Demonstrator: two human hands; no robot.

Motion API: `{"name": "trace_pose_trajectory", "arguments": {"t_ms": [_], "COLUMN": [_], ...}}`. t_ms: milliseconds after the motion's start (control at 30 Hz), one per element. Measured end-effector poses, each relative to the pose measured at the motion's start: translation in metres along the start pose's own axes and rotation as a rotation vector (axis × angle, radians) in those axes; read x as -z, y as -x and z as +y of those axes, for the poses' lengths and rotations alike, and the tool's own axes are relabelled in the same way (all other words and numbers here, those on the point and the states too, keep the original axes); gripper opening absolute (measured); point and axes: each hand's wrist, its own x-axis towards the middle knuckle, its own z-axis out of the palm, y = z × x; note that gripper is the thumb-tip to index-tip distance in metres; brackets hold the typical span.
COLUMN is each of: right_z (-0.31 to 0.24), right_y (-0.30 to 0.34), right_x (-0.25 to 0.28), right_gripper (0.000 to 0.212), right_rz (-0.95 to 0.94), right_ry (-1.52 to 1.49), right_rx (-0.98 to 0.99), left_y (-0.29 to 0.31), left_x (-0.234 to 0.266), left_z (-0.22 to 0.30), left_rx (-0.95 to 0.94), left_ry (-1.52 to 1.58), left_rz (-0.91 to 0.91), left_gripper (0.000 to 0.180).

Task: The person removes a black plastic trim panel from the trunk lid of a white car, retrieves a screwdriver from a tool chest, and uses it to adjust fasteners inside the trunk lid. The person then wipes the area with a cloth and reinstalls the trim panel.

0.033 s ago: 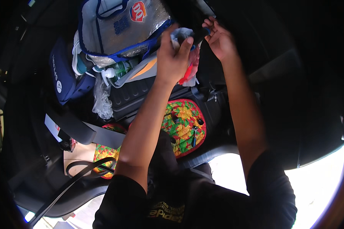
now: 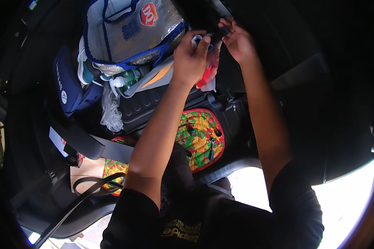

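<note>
Apparently the left hand (image 2: 189, 59) holds a small pale thing (image 2: 197, 38), likely light and soft, best pinched by its edge; whether the right hand (image 2: 239, 45) grips anything, I can't tell

Up and to the left of my left hand (image 2: 190, 60), the silver insulated bag with blue fabric trim (image 2: 133, 43) carries a red badge (image 2: 148, 14) with white letters and an orange edge; dark blue lettering (image 2: 130, 29) is printed just beside it. Further left of that hand, the curved navy-blue case (image 2: 70, 91) bears white capitals (image 2: 59, 76) and a round white emblem (image 2: 63, 97). Below my hand, toward my body, gold lettering (image 2: 180, 230) stands upside down on my black short-sleeved shirt (image 2: 228, 220). Down to its left, a flat white card (image 2: 56, 139) shows a red mark, too small to read.
</note>
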Motion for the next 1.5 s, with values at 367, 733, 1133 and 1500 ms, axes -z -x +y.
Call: {"name": "trace_pose_trajectory", "arguments": {"t_ms": [367,733,1133,1500], "right_z": [0.010,0.029,0.034,0.040], "right_y": [-0.049,-0.042,-0.039,-0.043], "right_x": [0.013,0.012,0.032,0.029], "right_gripper": [0.023,0.022,0.015,0.016], "right_rz": [0.088,0.066,0.053,0.106], "right_ry": [0.065,0.418,0.284,0.168], "right_rx": [-0.031,0.144,0.130,0.193], "left_y": [-0.068,-0.070,-0.127,-0.047], "left_x": [-0.008,0.021,0.077,0.032], "left_z": [-0.053,-0.076,-0.073,-0.102], "left_rx": [-0.223,-0.257,-0.080,-0.386], "left_ry": [-0.901,-1.330,-1.591,-0.863], "left_rz": [-0.028,-0.118,0.021,0.059], "left_gripper": [0.043,0.028,0.027,0.046]}}
